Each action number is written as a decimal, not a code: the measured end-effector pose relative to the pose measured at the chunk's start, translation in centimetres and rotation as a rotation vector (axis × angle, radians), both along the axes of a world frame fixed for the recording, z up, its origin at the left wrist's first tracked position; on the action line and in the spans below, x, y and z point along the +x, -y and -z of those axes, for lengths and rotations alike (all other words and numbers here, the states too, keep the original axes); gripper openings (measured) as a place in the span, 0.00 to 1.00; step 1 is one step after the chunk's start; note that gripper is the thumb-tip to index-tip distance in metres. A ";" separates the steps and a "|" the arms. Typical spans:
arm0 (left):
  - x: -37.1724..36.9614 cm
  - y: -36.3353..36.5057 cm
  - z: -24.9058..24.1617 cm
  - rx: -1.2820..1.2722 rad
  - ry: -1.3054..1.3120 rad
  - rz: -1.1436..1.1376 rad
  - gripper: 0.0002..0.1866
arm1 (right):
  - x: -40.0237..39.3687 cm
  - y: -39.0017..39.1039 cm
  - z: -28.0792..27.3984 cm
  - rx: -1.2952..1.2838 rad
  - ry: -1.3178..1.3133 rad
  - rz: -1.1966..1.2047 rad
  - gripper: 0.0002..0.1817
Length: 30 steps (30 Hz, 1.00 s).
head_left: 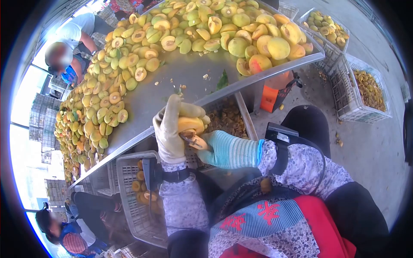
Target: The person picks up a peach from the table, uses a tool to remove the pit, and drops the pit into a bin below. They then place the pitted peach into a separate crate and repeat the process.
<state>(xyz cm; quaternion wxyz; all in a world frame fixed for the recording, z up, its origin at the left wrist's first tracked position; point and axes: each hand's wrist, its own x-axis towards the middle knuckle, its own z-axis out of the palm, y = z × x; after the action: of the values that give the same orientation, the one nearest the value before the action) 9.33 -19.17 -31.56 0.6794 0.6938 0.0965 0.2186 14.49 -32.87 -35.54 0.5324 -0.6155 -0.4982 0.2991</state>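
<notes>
My left hand (171, 129), in a cream-white glove, is closed around a yellow apricot (190, 124) just off the near edge of the metal table. Against the fruit's underside is a small metal-tipped tool with a pale handle (198, 142). My right hand (226, 148), in a teal knitted glove, grips that handle, its fingers partly hidden. Several halved and whole apricots (172, 30) are heaped on the metal table (159, 92) beyond my hands.
Below the table edge sits a bin of brown pits or scraps (230, 118). A crate with apricots (140, 215) stands at lower left. Filled crates (363, 92) and an orange-and-black bag (273, 96) are on the right. Two people (73, 43) are on the left.
</notes>
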 end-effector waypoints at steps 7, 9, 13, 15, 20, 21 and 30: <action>0.7 0.8 1.0 -0.532 0.148 0.076 0.25 | 0.6 0.5 -1.6 -0.337 -0.217 -0.114 0.16; 0.5 1.2 0.5 -0.443 0.079 0.028 0.25 | 0.6 0.6 -0.2 -0.270 0.018 -0.104 0.17; 0.5 1.5 0.5 -0.280 0.005 -0.003 0.25 | 0.2 1.7 -1.6 -0.323 -0.239 -0.075 0.17; 0.4 1.7 0.5 -0.314 0.018 0.003 0.25 | -0.1 1.6 -0.9 -0.334 -0.310 -0.088 0.17; 0.3 1.7 0.5 -0.069 0.063 0.084 0.26 | -0.3 1.6 -0.5 -0.237 0.037 -0.066 0.16; 0.4 1.8 0.3 -0.078 0.027 0.073 0.26 | -0.4 1.7 -0.3 -0.239 0.036 -0.064 0.16; 0.8 2.5 1.2 -0.502 0.117 -0.002 0.23 | -0.1 0.9 1.3 -0.248 0.070 -0.126 0.12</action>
<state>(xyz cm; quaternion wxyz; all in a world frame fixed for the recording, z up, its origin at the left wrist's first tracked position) 10.10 -21.71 -32.74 0.8347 0.4893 0.1087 0.2282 14.42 -33.75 -36.83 0.4149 -0.6541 -0.5134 0.3694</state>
